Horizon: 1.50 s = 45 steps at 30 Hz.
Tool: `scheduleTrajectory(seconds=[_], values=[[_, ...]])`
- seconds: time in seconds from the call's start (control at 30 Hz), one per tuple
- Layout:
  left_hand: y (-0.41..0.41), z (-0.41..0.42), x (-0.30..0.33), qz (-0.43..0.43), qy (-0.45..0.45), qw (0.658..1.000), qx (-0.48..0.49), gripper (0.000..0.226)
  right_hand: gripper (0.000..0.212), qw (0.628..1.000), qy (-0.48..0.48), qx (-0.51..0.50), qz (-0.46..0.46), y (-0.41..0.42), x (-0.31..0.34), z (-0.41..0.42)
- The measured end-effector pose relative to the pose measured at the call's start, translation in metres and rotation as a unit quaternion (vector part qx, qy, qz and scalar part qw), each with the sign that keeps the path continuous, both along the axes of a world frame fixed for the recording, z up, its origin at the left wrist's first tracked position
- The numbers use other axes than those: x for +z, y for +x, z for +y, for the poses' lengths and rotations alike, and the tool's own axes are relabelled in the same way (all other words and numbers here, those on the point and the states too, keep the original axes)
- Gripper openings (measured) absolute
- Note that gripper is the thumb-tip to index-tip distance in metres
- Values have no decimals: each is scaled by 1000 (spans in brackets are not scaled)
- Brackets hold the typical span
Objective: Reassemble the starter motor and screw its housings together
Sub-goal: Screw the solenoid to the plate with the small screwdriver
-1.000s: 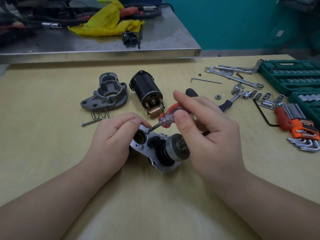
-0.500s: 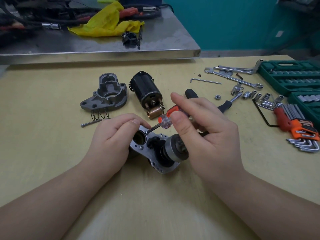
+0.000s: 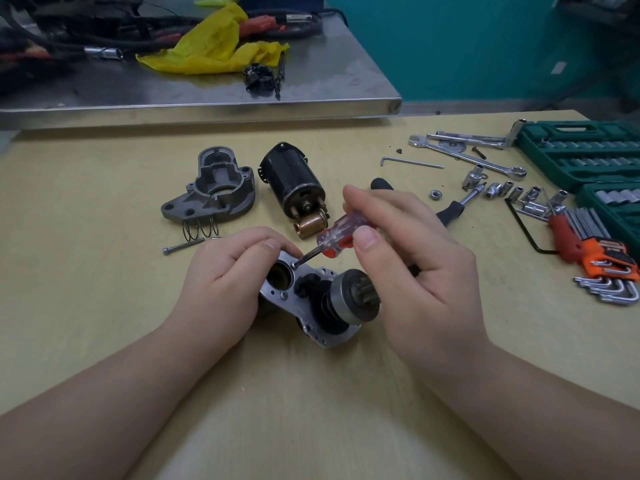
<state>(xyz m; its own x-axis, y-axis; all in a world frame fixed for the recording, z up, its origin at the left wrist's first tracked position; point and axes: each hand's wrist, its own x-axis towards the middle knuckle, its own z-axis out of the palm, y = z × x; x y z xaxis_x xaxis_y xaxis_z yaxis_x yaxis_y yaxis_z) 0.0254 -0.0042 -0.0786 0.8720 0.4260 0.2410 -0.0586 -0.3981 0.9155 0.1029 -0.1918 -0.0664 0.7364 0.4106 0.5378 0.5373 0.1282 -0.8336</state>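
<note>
The starter motor housing (image 3: 304, 306) lies on the wooden table (image 3: 104, 306), its long axis running from upper left to lower right, pinion gear (image 3: 356, 294) facing the viewer. The left hand (image 3: 225, 278) grips its left end. The right hand (image 3: 412, 271) pinches a small screwdriver (image 3: 332, 237), tip on a plate screw. No writing is legible.

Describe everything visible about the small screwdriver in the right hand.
The screwdriver is short, with a clear plastic handle banded in orange-red and a thin dark metal shaft. It tilts down to the left, its tip set on a screw in the silver housing plate. The right hand pinches the handle; the left hand steadies the housing beside the tip.
</note>
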Motion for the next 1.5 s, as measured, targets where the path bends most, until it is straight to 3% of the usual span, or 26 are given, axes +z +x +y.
scheduleTrajectory(seconds=[1.1,1.37,1.5], values=[[0,1,-1,4,-1,1000,5,36,24,1000,15,-12,0,-2,3,4],[0,0,0,3,5,1000,6,33,36,1000,1,-13,18,-1,3,2],[1,1,-1,5,-1,1000,4,36,26,1000,-6,-13,-2,-3,4,2]])
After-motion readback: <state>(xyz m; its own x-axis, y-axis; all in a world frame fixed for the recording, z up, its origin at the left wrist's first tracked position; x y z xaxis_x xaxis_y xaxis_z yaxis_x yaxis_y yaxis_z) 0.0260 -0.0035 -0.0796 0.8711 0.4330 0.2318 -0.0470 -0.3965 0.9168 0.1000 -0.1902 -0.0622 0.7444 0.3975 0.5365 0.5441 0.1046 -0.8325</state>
